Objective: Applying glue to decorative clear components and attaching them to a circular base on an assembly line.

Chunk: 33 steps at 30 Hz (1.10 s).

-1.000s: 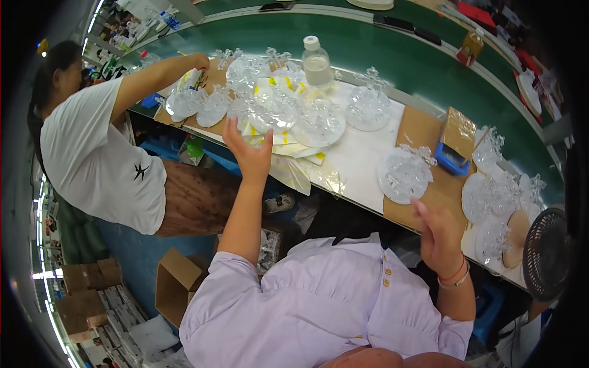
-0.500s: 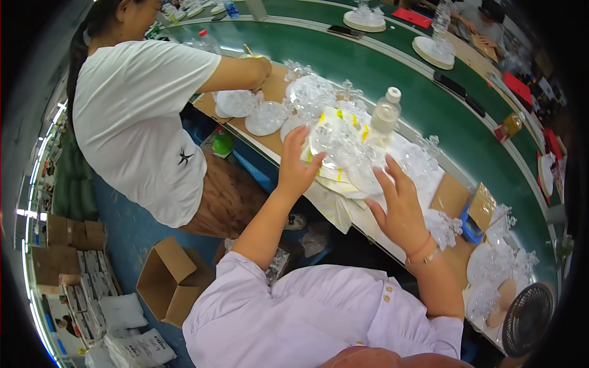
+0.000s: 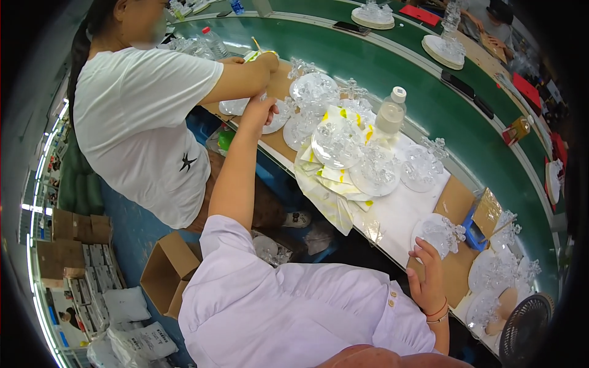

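Observation:
My left hand [image 3: 261,111] is stretched to the far left, beside the co-worker's forearm. Its fingers are curled, and what they hold, if anything, is hidden. Right behind it lies a white round disc [image 3: 277,121] with clear plastic pieces. Near the table's front edge, my right hand [image 3: 427,281] has its fingers apart, the fingertips at the rim of another white disc with clear flower-like pieces [image 3: 434,232]. Between my hands, two more such discs, a left one [image 3: 337,142] and a right one [image 3: 375,172], rest on crumpled white-and-yellow sheets [image 3: 322,184].
A co-worker [image 3: 147,122] stands at my left, arms over the table. A clear bottle [image 3: 391,111] stands behind the discs. To the right are a blue holder [image 3: 475,232], more clear pieces [image 3: 491,270] and a black fan [image 3: 526,331]. A green conveyor [image 3: 466,138] curves behind.
My left hand has moved from the middle pile far to the left, and its fingers have curled. My right hand has come back toward the front edge, beside the right-hand disc.

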Tool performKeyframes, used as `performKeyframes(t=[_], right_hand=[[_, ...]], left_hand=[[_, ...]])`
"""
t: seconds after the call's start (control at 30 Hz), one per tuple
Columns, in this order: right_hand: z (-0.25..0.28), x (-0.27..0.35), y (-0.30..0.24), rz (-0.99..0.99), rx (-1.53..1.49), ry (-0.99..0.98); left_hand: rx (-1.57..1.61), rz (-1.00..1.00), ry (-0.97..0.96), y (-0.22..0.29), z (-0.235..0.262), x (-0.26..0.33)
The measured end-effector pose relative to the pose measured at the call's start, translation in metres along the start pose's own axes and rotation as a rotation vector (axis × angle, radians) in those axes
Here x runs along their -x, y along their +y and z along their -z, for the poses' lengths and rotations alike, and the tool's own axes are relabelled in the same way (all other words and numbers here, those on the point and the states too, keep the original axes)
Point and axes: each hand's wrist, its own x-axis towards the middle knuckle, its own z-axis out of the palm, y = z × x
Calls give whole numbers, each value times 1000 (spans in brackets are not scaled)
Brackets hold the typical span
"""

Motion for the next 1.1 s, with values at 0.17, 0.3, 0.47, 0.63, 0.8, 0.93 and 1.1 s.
performKeyframes(t=[0.17,0.3,0.47,0.63,0.8,0.93,1.1], right_hand=[[1,23,10,-30,28,69],[7,41,17,-35,30,71],[9,60,18,15,103,84],[13,93,13,5,190,176],[20,112,8,107,175,270],[35,155,8,40,271,385],[50,193,10,-55,310,484]], left_hand=[[138,75,92,-26,-47,24],[78,-135,182,-33,-59,65],[73,-310,229,-28,-77,110],[28,-618,243,-44,-143,167],[-383,-1291,-239,-47,-194,252],[-429,-1244,-452,-49,-240,287],[-484,-986,-276,-8,-274,289]])
